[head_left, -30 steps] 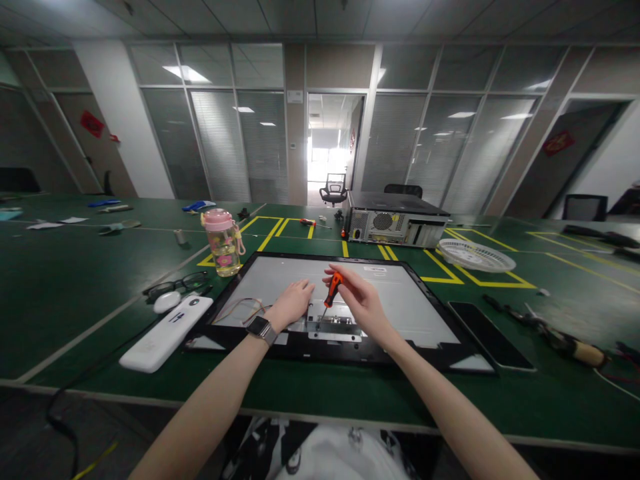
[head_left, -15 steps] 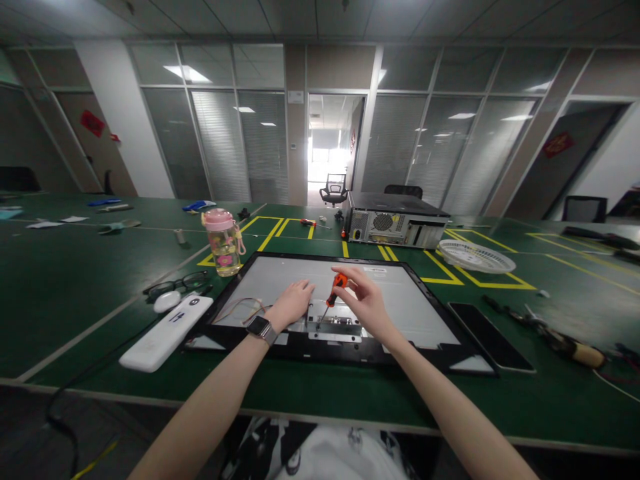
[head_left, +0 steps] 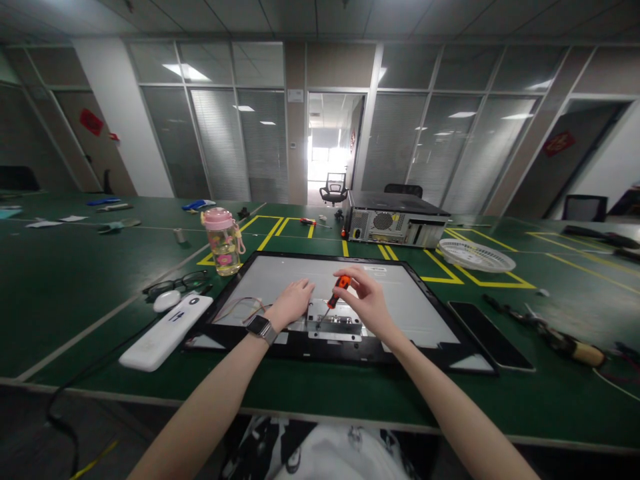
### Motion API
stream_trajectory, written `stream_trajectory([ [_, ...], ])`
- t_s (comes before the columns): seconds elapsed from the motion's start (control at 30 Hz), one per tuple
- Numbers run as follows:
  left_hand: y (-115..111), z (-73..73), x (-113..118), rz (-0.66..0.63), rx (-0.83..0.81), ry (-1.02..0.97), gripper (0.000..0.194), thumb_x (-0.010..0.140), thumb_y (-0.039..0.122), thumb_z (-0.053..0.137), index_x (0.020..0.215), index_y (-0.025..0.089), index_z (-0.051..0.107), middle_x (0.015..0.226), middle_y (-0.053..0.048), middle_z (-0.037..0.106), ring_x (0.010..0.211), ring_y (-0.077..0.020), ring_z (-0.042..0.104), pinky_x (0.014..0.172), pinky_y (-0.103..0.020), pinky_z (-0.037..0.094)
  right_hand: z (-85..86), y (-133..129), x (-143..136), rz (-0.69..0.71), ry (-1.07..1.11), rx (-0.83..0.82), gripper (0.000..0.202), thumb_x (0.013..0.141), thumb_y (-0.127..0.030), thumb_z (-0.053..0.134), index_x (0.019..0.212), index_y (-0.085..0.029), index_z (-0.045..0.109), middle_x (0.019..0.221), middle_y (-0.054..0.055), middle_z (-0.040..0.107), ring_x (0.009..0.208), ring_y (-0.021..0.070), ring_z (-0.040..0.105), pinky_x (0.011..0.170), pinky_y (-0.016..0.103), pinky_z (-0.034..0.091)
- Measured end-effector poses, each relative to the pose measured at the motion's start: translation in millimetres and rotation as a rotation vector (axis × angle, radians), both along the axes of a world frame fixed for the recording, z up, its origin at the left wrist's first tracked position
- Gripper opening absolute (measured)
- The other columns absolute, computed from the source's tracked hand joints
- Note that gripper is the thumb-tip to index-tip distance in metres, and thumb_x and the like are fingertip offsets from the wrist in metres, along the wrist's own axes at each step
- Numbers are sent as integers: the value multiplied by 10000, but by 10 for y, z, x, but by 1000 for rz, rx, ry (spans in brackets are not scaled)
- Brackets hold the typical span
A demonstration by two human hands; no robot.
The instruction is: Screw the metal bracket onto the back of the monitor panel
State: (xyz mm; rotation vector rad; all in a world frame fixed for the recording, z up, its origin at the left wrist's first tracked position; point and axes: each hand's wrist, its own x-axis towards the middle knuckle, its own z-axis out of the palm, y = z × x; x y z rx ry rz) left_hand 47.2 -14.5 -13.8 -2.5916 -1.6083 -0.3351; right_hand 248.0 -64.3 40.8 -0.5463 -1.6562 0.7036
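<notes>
A flat panel [head_left: 420, 300] with a black frame and grey back lies on the green table. My right hand [head_left: 367, 300] grips an orange and black screwdriver [head_left: 340, 291], tilted, its shaft pointing down-left to the left part of a metal bracket [head_left: 336, 328] near the panel's front edge. Just left of the bracket, my left hand [head_left: 293, 303] rests flat on the panel with its fingers stretched out and holds nothing. Thin wires [head_left: 240, 307] lie on the panel beside my left wrist. Whether the tip sits in a screw is too small to tell.
Left of the panel are a pink-lidded bottle [head_left: 223, 247], glasses [head_left: 175, 285] and a white power bank [head_left: 167, 333]. Behind it stands a computer case [head_left: 395, 220] beside a white basket [head_left: 475, 257]. A black phone [head_left: 490, 335] and cables [head_left: 555, 333] lie right.
The screwdriver's handle leans slightly further right, and the fingers of my right hand have shifted around it. My left hand has stayed in place.
</notes>
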Motion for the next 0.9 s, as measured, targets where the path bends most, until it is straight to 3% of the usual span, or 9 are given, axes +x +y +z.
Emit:
stream_trajectory([
  [0.17, -11, 17, 5, 2, 1, 4, 387, 958, 113, 346, 1298, 123, 530, 1398, -199, 518, 1282, -264, 522, 1074, -431, 411, 39, -28, 21, 246, -1, -121, 317, 947, -385, 557, 1249, -322, 627, 1109, 51, 664, 982, 201, 657, 945, 412, 501],
  [0.23, -3, 6, 1, 3, 4, 2, 385, 959, 116, 346, 1298, 123, 530, 1398, -202, 517, 1282, -269, 521, 1070, -438, 414, 36, -21, 19, 234, 13, -135, 301, 931, -368, 590, 1223, -322, 640, 1043, 37, 677, 942, 190, 661, 929, 398, 508],
  [0.43, 38, -44, -13, -6, 13, -6, 374, 960, 126, 358, 1291, 125, 531, 1395, -202, 517, 1286, -271, 517, 1059, -436, 426, 13, 28, 6, 98, 79, -80, 152, 780, -341, 768, 907, -266, 733, 897, 21, 600, 831, 166, 612, 783, 313, 543],
  [0.57, 38, -42, -12, -5, 16, -6, 362, 978, 150, 339, 1277, 125, 542, 1383, -197, 527, 1275, -269, 526, 1055, -436, 430, 25, 17, 9, 92, 101, -91, 116, 806, -358, 741, 875, -264, 740, 899, 19, 588, 805, 159, 604, 746, 304, 532],
  [0.77, 7, -5, -4, -1, 8, -1, 369, 968, 139, 347, 1281, 122, 542, 1382, -205, 523, 1259, -280, 538, 1048, -443, 435, 4, 29, 20, 266, 119, -213, 278, 919, -414, 602, 1156, -294, 684, 995, 41, 684, 978, 201, 639, 957, 393, 468],
  [0.9, 7, -1, -5, -8, 2, -2, 375, 959, 121, 347, 1284, 113, 535, 1374, -214, 525, 1262, -284, 535, 1048, -451, 431, -34, 56, 5, 324, 172, -289, 214, 845, -436, 697, 989, -280, 724, 987, 27, 681, 966, 203, 643, 962, 391, 465],
])
